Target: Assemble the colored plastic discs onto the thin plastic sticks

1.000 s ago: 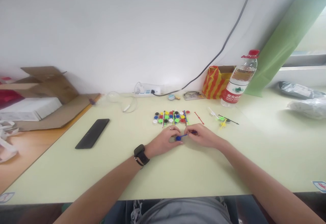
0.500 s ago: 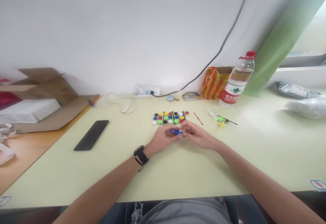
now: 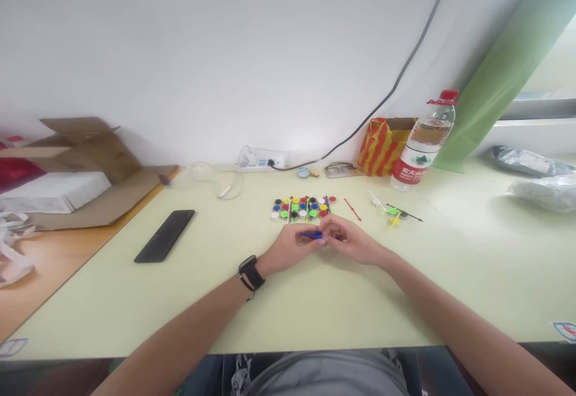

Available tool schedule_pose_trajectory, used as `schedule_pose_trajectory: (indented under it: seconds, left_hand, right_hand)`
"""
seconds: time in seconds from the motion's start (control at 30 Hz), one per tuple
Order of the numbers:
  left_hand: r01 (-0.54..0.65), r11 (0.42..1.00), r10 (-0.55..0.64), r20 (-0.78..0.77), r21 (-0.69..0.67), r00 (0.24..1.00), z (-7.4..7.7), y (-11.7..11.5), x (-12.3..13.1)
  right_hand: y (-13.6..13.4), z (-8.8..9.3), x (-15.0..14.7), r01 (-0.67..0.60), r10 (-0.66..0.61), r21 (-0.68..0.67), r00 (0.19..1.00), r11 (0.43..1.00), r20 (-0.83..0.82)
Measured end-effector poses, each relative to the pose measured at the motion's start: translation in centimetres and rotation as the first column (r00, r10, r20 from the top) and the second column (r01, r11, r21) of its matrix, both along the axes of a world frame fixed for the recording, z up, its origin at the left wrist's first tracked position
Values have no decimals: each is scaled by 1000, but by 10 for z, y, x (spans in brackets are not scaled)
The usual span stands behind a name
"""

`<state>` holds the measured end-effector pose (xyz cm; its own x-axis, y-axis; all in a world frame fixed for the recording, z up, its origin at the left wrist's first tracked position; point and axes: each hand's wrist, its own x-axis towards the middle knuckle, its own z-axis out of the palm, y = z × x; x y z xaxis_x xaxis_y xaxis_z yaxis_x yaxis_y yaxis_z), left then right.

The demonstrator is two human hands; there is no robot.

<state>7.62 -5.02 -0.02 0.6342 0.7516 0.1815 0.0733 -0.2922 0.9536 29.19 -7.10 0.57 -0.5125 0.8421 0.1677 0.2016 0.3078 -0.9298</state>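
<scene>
Both hands over the middle of the counter point(image 3: 270, 318), drawn close together, fingertips meeting around a small blue plastic spinner piece point(image 3: 315, 235). Left hand point(image 3: 290, 245): fingers curled, thumb against the near side, closed to a narrow gap about the piece. Right hand point(image 3: 348, 241): thumb and fingertips pinched together at the piece's right end. A dark bit shows between the right fingers; cannot tell whether it belongs to the same piece.

Piece's long axis: runs roughly left to right, nearly square to the forearms. Slim bar lies toward the left, thicker hub at the right by the right fingertips. Which end is the arrow's tip, cannot tell; fingers cover part of it.

Just beyond the hands, a close-set block of coloured discs point(image 3: 303, 207), several slim pointers lying across it, near to far. Right of the block, a red arrow point(image 3: 352, 209), alone, slanting from far left to near right. Farther right, a loose group: a yellow spinner point(image 3: 395, 221) and a black arrow point(image 3: 410, 214), the latter slanting likewise, its tip at the near right.

Black watch point(image 3: 252, 273) on the left wrist. Dark flat slab point(image 3: 165, 237) well apart to the left. Far right, a red-capped bottle point(image 3: 420, 150) beside a striped bag point(image 3: 380, 150).
</scene>
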Motion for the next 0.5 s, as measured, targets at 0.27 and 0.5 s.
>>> schedule_pose_trajectory:
  seconds: [0.27,0.5]
  left_hand:
    - [-44,998,44,-2,37,999,-7,4,-1]
    - [-110,991,108,22,81,994,-10,9,-2]
  right_hand:
    - [5,-6,5,97,-105,74,988,993,110]
    - [7,-5,7,138,-153,100,975,985,160]
